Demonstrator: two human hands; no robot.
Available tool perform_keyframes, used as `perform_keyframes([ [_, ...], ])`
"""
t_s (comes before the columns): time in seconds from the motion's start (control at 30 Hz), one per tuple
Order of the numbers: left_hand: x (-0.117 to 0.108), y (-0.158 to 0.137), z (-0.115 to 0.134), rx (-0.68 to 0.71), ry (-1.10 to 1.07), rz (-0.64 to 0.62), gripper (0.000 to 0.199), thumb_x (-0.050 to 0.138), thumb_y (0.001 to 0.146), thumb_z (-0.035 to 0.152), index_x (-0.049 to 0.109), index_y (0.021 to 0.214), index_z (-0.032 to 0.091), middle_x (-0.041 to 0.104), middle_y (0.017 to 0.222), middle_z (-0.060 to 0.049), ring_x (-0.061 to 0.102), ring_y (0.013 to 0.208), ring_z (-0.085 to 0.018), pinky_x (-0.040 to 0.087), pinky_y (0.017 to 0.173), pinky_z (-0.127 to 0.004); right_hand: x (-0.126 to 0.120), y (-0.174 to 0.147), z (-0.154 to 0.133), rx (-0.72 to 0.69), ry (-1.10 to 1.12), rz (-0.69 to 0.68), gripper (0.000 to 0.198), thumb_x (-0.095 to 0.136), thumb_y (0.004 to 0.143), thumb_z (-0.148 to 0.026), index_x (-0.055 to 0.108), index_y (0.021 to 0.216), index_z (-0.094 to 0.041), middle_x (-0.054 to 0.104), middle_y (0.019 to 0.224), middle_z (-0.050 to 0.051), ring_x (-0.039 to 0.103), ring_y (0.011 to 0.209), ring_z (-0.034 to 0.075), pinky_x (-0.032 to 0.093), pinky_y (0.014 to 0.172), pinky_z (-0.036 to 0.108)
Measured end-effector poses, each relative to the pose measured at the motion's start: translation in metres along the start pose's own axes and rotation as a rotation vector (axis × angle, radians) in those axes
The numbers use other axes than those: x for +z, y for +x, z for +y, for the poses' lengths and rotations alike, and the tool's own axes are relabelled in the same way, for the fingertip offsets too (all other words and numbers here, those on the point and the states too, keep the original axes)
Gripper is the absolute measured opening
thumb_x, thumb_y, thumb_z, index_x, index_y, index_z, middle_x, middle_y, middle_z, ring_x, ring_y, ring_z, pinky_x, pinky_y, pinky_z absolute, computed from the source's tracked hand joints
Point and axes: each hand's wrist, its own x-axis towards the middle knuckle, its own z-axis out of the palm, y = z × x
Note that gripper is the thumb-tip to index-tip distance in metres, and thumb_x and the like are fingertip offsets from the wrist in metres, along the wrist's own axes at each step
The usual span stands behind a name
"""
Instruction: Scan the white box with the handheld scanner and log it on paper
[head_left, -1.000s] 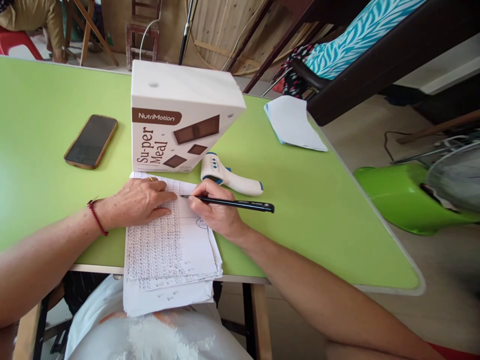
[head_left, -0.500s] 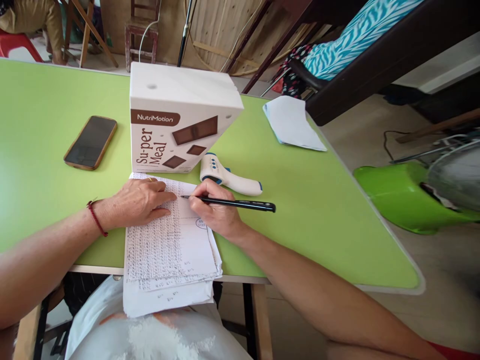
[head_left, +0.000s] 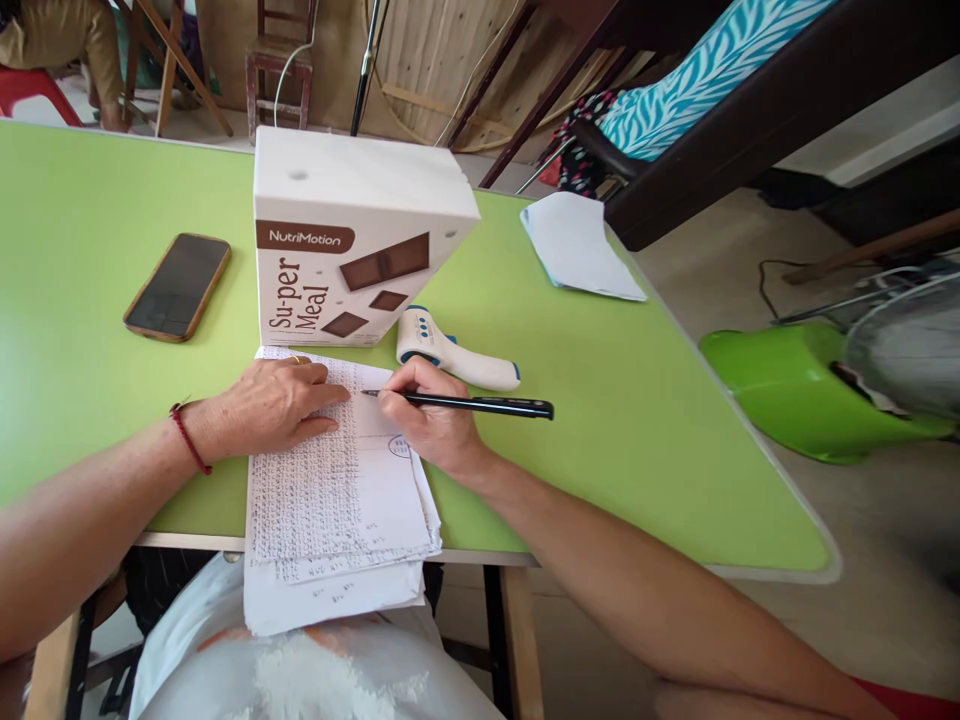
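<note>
A stack of white paper sheets [head_left: 386, 500], densely covered in handwriting, lies on the green table and hangs over its near edge. My left hand [head_left: 281, 405] rests on the upper left of the top sheet, fingers stretched out to the right. A black pen [head_left: 487, 405] is gripped in my right hand [head_left: 431, 415], its tip at or just above the paper near my left fingertips. Right behind the sheets stands a white NutriMotion box [head_left: 360, 270]. A white and blue infrared thermometer [head_left: 457, 355] lies just beyond my right hand.
To the left of the box lies a phone [head_left: 178, 287] in a brown case. Folded paper [head_left: 581, 245] lies by the table's [head_left: 637, 440] right edge. Beyond that edge is a bright green plastic object [head_left: 810, 395]. At the far left, a person's leg [head_left: 105, 60] shows beside a red stool.
The view has shifted very slightly. Both hands keep nearly the same place on the paper, and the pen's rear end has moved a touch.
</note>
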Motion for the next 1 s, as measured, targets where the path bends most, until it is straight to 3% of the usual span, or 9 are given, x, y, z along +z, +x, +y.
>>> perform_keyframes([
  [0.67,-0.001,0.001,0.000,0.000,-0.001,-0.001,0.031,0.061,0.095,0.031,0.068,0.122,0.019,0.069,0.097,-0.009,0.068,0.081,-0.025,0.049,0.062,-0.034,0.000,0.000,-0.002,-0.045,-0.051,-0.028,0.016,0.053,0.072,-0.016,0.043,0.063,-0.024,0.045,0.052,-0.007,0.039,0.044,0.009,0.031,0.043,0.024],
  [0.9,-0.001,-0.001,0.000,0.010,-0.001,0.002,0.029,0.060,0.096,0.031,0.068,0.121,0.018,0.068,0.096,-0.009,0.068,0.081,-0.025,0.049,0.064,-0.033,-0.017,0.002,-0.007,-0.344,-0.278,0.226,0.016,0.058,0.077,-0.010,0.052,0.074,-0.024,0.056,0.061,-0.004,0.052,0.053,0.012,0.044,0.053,0.027],
  [1.0,0.001,-0.002,-0.001,0.041,-0.002,0.042,0.027,0.061,0.095,0.030,0.067,0.117,0.017,0.067,0.091,-0.007,0.066,0.076,-0.023,0.047,0.060,-0.031,-0.033,0.003,-0.009,-0.464,-0.512,0.137,0.016,0.056,0.077,-0.006,0.057,0.077,-0.023,0.061,0.065,-0.001,0.056,0.059,0.014,0.044,0.055,0.027],
])
